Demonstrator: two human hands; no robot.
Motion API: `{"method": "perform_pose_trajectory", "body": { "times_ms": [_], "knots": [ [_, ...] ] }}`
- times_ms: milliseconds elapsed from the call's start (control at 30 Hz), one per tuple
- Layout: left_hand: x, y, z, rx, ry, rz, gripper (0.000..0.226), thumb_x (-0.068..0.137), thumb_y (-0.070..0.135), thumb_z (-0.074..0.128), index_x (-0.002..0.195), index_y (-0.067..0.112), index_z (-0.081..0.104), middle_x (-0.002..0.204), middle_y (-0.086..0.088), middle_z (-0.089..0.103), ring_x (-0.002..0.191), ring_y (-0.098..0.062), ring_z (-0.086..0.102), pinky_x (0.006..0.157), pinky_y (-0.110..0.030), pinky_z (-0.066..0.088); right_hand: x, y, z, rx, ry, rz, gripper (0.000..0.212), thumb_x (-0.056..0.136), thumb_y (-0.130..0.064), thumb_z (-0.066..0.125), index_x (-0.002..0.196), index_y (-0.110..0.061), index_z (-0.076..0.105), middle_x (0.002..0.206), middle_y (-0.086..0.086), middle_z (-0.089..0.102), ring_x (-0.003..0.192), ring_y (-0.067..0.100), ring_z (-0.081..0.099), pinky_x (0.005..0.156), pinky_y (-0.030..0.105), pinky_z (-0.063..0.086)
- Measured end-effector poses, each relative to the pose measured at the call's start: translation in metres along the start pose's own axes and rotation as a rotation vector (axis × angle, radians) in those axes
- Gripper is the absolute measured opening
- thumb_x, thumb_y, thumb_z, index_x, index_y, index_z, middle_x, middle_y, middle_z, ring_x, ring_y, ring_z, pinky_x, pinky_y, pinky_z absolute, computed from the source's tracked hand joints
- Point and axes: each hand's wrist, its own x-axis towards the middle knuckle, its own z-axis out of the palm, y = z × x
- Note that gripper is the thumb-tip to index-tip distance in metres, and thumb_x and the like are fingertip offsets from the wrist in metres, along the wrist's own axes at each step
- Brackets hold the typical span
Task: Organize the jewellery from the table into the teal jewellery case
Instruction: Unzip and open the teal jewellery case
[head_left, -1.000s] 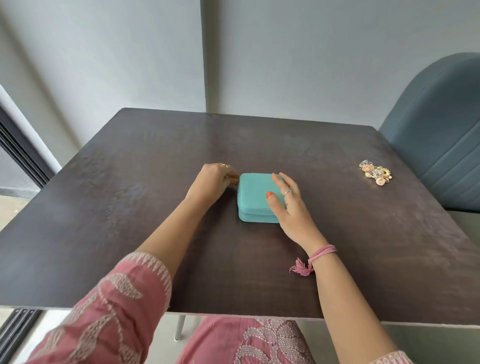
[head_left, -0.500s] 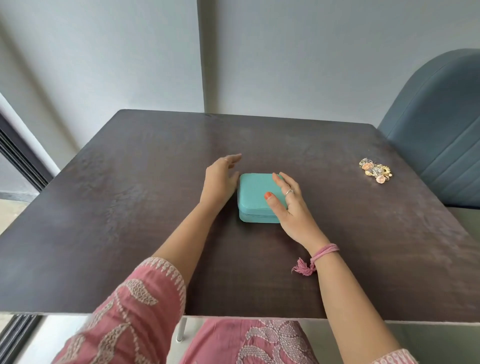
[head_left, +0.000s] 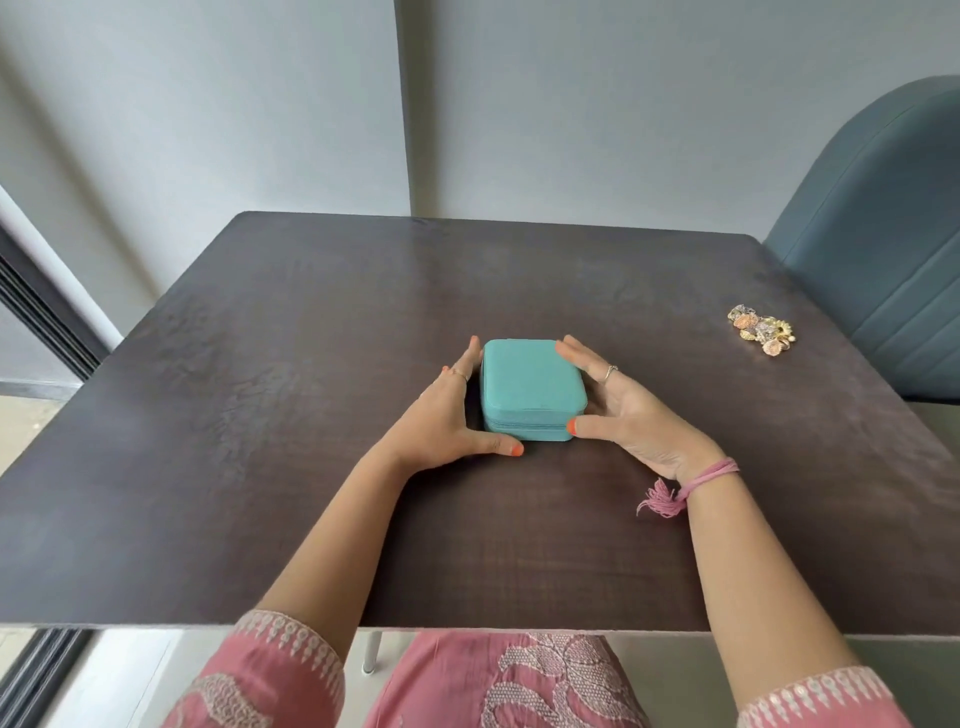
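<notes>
grey walls (head_left: 623, 104), dk table (head_left: 260, 364), blue chair (head_left: 883, 260)

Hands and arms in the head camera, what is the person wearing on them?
Left hand: orange nail polish, a thin ring on one finger. Right hand: orange polish too, a silver ring, and a pink thread bracelet with a tassel at the wrist. Both arms end in pink sleeves with pale embroidered patterns and a border of small motifs; the forearms are bare.

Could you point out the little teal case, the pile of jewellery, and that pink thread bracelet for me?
teal jewellery case (head_left: 527, 376): head view, middle of its closed lid.
jewellery pile (head_left: 761, 330): head view, centre of the cluster.
pink thread bracelet (head_left: 709, 474): head view, the band across the right wrist.
</notes>
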Motion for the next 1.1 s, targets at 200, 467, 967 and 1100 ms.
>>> {"method": "perform_pose_trajectory", "body": {
  "times_ms": [200,467,967,1100],
  "knots": [
    [0.001,-0.003,-0.001,-0.002,0.036,-0.025,0.131,0.06,0.042,0.087,0.152,0.015,-0.002,0.156,0.006,0.025,0.144,-0.007,0.021,0.12,-0.033,0.017,0.0,0.0,-0.013,0.021,-0.035,-0.018,0.077,0.075,0.015,0.067,0.141,-0.017,0.043,0.154,-0.012,0.026,0.138,0.0,0.031,0.108,0.025,0.038],
    [-0.003,-0.003,-0.002,-0.047,-0.003,-0.021,0.138,0.054,0.042,0.089,0.152,0.021,-0.006,0.146,0.01,0.029,0.134,0.002,0.025,0.105,-0.008,0.017,0.003,-0.014,-0.018,0.043,-0.02,-0.014,0.065,0.073,0.002,0.072,0.132,-0.015,0.052,0.141,-0.004,0.051,0.129,0.011,0.048,0.097,0.025,0.047],
    [-0.001,-0.008,-0.003,-0.082,-0.015,0.064,0.145,0.048,0.047,0.091,0.15,0.032,-0.01,0.142,0.004,0.037,0.135,-0.007,0.035,0.115,-0.04,0.028,0.042,-0.034,-0.019,-0.03,0.172,0.086,0.075,0.052,-0.086,0.057,0.098,-0.027,0.067,0.097,-0.002,0.075,0.094,0.017,0.071,0.081,0.035,0.057],
    [-0.002,-0.009,-0.004,-0.072,-0.022,0.071,0.146,0.051,0.044,0.091,0.148,0.035,-0.017,0.137,0.012,0.039,0.134,-0.001,0.034,0.116,-0.031,0.025,0.056,-0.025,-0.009,-0.033,0.354,0.104,0.071,0.072,-0.075,0.04,0.099,-0.014,0.065,0.096,0.016,0.072,0.087,0.025,0.071,0.077,0.041,0.058]
  ]
}}
